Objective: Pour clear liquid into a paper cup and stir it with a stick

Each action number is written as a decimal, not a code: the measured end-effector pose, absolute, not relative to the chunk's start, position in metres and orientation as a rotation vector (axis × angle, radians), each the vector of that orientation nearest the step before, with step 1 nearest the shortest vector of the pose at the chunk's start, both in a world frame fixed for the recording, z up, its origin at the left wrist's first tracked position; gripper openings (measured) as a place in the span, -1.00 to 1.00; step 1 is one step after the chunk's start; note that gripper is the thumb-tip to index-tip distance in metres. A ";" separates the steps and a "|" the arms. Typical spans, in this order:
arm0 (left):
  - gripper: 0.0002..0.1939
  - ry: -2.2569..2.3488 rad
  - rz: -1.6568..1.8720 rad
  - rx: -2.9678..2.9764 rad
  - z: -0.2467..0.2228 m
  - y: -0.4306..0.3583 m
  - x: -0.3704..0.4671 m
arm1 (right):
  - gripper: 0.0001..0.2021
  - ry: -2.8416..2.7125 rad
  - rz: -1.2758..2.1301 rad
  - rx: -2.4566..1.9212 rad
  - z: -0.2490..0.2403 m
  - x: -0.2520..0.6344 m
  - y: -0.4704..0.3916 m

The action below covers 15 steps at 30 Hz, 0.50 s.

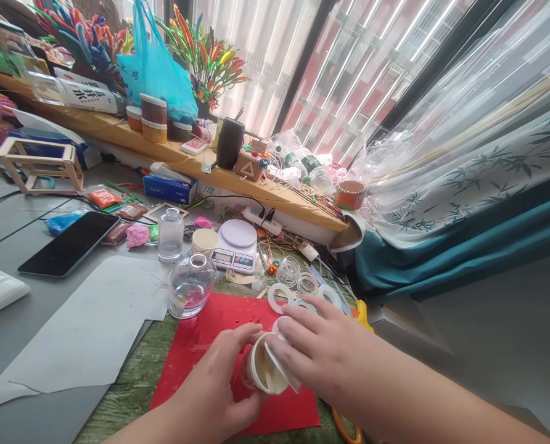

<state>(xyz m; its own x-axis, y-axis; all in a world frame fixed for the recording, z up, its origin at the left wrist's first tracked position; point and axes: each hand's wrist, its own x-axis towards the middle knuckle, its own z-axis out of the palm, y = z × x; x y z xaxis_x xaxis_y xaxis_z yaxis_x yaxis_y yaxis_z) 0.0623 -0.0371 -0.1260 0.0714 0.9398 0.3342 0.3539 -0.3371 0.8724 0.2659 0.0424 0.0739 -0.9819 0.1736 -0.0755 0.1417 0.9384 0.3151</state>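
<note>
A paper cup (259,370) is tilted over a red sheet (201,345) with my left hand (224,376) wrapped round its left side. Something pale and stick-like shows inside the cup. At the cup's right rim, my right hand (307,345) has its fingers closed on a flat white piece (282,369). White rings (279,298) lie just beyond the right hand. A round glass bottle (192,287) with clear liquid stands at the sheet's upper left corner.
Behind are a kitchen scale (235,246), another paper cup (205,241) and a clear bottle (170,237). Yellow scissors (364,316) lie partly under the right arm. White paper (90,327) and a phone (69,244) lie left. A cluttered ledge (177,151) runs along the window.
</note>
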 end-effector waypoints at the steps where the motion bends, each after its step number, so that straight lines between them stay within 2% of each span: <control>1: -0.14 1.292 1.263 1.756 -0.126 -0.037 0.062 | -0.62 2.973 0.460 0.267 0.074 0.265 0.043; 3: -0.13 1.287 1.269 1.756 -0.125 -0.037 0.063 | -0.60 2.938 0.432 0.286 0.076 0.264 0.042; 7: -0.15 1.269 1.272 1.770 -0.123 -0.037 0.062 | -0.72 2.903 0.398 0.277 0.080 0.263 0.042; 15: -0.15 1.267 1.282 1.806 -0.114 -0.035 0.061 | -0.72 2.910 0.312 0.201 0.084 0.261 0.043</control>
<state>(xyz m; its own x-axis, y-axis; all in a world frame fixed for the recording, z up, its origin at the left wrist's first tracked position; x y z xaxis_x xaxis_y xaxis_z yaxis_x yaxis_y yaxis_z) 0.0615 -0.0354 -0.1140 0.0863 0.9231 0.3746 0.3639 -0.3793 0.8507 0.2607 0.0433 0.0842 -0.9692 0.1565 -0.1903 0.1127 0.9684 0.2225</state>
